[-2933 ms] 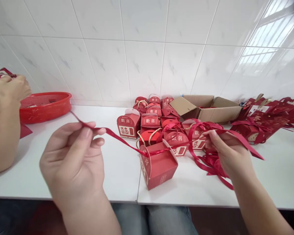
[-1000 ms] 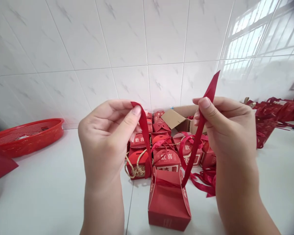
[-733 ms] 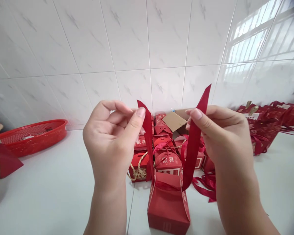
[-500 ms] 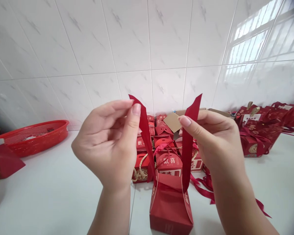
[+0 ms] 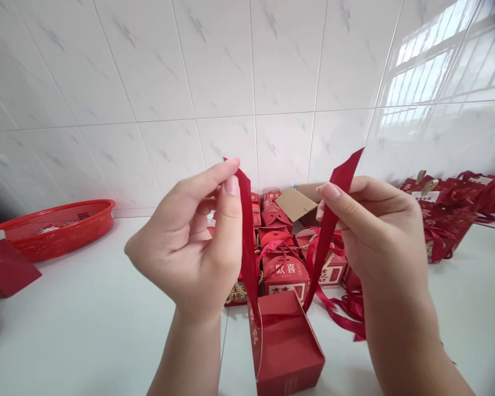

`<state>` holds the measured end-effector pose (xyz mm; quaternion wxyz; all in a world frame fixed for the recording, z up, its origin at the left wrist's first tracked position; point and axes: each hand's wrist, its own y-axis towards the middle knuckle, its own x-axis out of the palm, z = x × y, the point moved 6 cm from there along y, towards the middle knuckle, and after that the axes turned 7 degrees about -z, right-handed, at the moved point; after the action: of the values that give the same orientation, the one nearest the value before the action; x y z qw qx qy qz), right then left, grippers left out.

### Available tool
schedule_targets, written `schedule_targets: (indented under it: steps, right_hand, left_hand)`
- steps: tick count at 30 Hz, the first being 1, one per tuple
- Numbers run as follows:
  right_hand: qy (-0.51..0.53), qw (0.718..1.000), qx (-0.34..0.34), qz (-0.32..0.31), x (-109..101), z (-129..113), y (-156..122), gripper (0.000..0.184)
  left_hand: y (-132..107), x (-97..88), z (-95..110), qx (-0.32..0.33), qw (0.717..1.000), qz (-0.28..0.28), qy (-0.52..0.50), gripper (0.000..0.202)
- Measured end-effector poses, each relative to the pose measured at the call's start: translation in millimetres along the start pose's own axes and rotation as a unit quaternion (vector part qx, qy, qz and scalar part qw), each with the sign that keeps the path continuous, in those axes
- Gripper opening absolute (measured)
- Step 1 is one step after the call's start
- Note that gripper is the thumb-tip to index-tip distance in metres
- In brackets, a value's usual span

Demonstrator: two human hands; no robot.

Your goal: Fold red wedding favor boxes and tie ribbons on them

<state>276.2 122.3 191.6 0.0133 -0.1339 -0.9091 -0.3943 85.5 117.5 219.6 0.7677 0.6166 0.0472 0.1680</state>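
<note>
A dark red ribbon [image 5: 248, 242] runs up from both sides of a small red gift box [image 5: 291, 344] on the white table. My left hand [image 5: 193, 236] pinches one end of it between thumb and fingers, above and left of the box. The other end is gripped by my right hand [image 5: 379, 231], thumb in front, with its pointed tip sticking up past the fingers. Both lengths look taut and form a V over the box. The ribbon's middle lies low across the box, partly hidden by its top panels.
Behind the box stand several red gift boxes [image 5: 286, 269], some with twisted cords, and a brown cardboard piece [image 5: 296, 206]. Loose ribbons [image 5: 346, 313] lie to their right. A red plastic basket [image 5: 61, 236] is at left, more red bags [image 5: 449, 220] at far right, a tiled wall [image 5: 223, 66] behind.
My right hand has moved right and slightly up with its ribbon end, widening the V. My left hand has shifted a little right. The box has turned slightly.
</note>
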Motion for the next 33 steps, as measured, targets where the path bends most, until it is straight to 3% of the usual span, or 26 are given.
schedule_targets:
  steps: [8,18,33]
  right_hand:
    - [0.000,1.000,-0.005,-0.007,2.6,-1.6,-0.9,0.012]
    - [-0.015,0.999,-0.017,0.033,-0.5,2.0,-0.6,0.012]
    - [0.008,1.000,-0.010,0.025,1.6,3.1,-2.0,0.008]
  left_hand:
    - [4.4,1.0,-2.4,-0.067,0.996,-0.033,-0.043,0.030]
    - [3.3,0.4,-7.3,-0.077,0.996,-0.020,-0.026,0.030]
    - [6.3,3.1,-7.8,-0.106,0.986,-0.086,-0.100,0.030]
